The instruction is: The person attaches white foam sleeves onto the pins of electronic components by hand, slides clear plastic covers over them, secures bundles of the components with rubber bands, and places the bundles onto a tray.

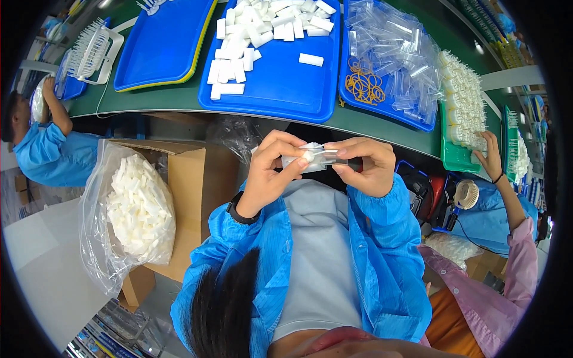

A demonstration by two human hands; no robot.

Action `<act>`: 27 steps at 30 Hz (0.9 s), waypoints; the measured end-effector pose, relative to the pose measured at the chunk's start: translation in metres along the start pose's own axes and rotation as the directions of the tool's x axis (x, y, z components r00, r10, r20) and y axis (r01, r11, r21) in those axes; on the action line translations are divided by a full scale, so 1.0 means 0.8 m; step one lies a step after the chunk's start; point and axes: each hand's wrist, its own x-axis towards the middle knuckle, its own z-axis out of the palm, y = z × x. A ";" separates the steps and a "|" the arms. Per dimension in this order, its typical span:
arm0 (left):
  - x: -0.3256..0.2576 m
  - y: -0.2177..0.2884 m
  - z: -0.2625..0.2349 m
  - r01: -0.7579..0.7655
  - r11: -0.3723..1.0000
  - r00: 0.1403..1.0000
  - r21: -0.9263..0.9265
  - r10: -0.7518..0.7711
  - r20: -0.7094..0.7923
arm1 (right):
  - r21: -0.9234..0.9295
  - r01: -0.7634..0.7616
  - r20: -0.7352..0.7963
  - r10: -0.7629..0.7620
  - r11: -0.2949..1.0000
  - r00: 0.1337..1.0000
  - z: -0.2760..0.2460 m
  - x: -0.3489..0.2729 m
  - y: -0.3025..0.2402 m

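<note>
In front of my chest, my left hand (pixel 268 173) pinches a small white block (pixel 309 155) between thumb and fingers. My right hand (pixel 367 167) grips a short clear plastic sleeve (pixel 326 157) by its other end. Block and sleeve meet between the fingertips; how far one sits inside the other I cannot tell. Beyond my hands, a blue tray (pixel 286 86) carries many loose white blocks (pixel 256 30). To its right, another blue tray (pixel 382 117) bears a heap of clear sleeves (pixel 400 45) and some tan rubber bands (pixel 364 83).
A plastic bag of white pieces (pixel 140 206) rests by a cardboard box (pixel 194 197) at my left. On the green table (pixel 179 102) stand a further blue tray (pixel 164 42) and a green tray (pixel 458 162), which a co-worker's hand (pixel 490 156) touches. Another person works far left.
</note>
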 end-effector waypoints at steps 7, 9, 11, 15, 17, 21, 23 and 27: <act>0.002 0.010 -0.005 -0.007 0.979 1.000 0.206 0.002 0.027 | -0.059 0.061 0.013 -0.060 0.996 0.998 -0.002 -0.002 0.007; 0.002 0.016 -0.005 -0.020 0.960 0.999 0.279 0.012 0.033 | -0.063 0.062 0.019 -0.061 0.996 0.998 -0.002 -0.002 0.007; 0.003 0.019 -0.005 -0.052 0.927 0.998 0.370 0.041 0.038 | -0.067 0.005 0.054 -0.001 0.998 0.999 -0.003 -0.001 0.005; 0.004 0.025 -0.006 0.024 0.952 0.998 0.307 -0.038 0.042 | -0.065 -0.068 0.073 0.073 0.996 0.995 -0.011 0.006 -0.004; 0.004 0.022 -0.007 0.025 0.961 0.999 0.277 -0.031 0.015 | -0.138 -0.100 0.134 0.118 0.985 0.984 -0.014 0.009 -0.009; 0.005 0.023 -0.010 0.027 0.968 1.000 0.250 -0.030 0.010 | -0.130 -0.068 0.139 0.086 0.989 0.987 -0.017 0.010 -0.005; 0.004 0.025 -0.014 0.117 0.993 0.993 -0.025 -0.117 0.006 | -0.169 -0.069 0.133 0.093 0.983 0.987 -0.020 0.013 -0.007; 0.006 0.019 -0.026 0.146 0.931 0.989 -0.336 -0.149 0.017 | -0.225 -0.018 0.102 0.042 0.974 0.994 -0.025 0.016 -0.006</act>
